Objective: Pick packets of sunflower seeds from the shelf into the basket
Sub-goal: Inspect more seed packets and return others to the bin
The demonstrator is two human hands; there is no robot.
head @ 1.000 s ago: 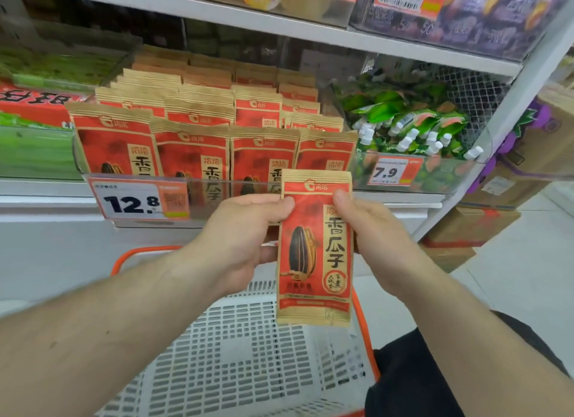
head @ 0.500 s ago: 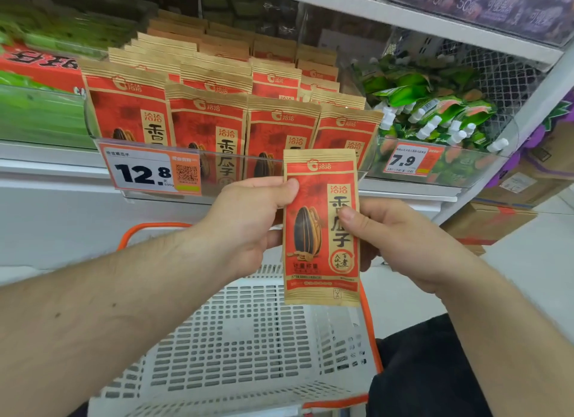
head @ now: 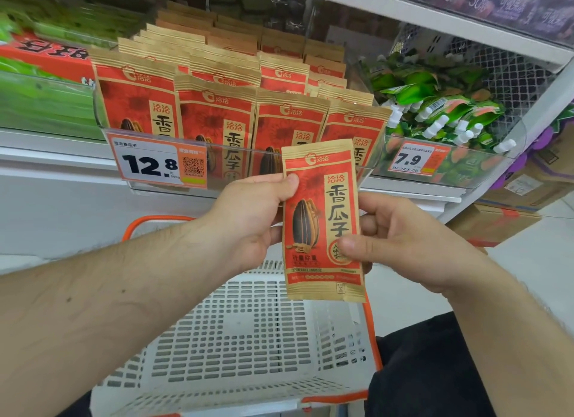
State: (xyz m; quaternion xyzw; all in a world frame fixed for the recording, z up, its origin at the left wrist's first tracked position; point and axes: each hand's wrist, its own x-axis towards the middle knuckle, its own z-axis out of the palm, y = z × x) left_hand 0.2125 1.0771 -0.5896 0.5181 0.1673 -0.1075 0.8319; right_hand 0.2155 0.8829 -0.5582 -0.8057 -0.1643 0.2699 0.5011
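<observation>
I hold one red and gold packet of sunflower seeds upright in front of the shelf, above the basket. My left hand pinches its upper left edge with the thumb on the front. My right hand pinches its lower right edge, thumb over the round seal. Below stands a white slotted basket with an orange rim, nothing visible inside it. Several more identical packets stand in rows in a clear shelf tray behind the held one.
An orange 12.8 price tag hangs on the tray front. To the right is a bin of green pouches with white caps and a 7.9 tag. Green and red goods fill the shelf at left. Cardboard boxes sit on the floor at right.
My right hand has slid from the packet's top right corner down to its lower right edge. The packet and both hands stay in front of the shelf; the view has tilted slightly.
</observation>
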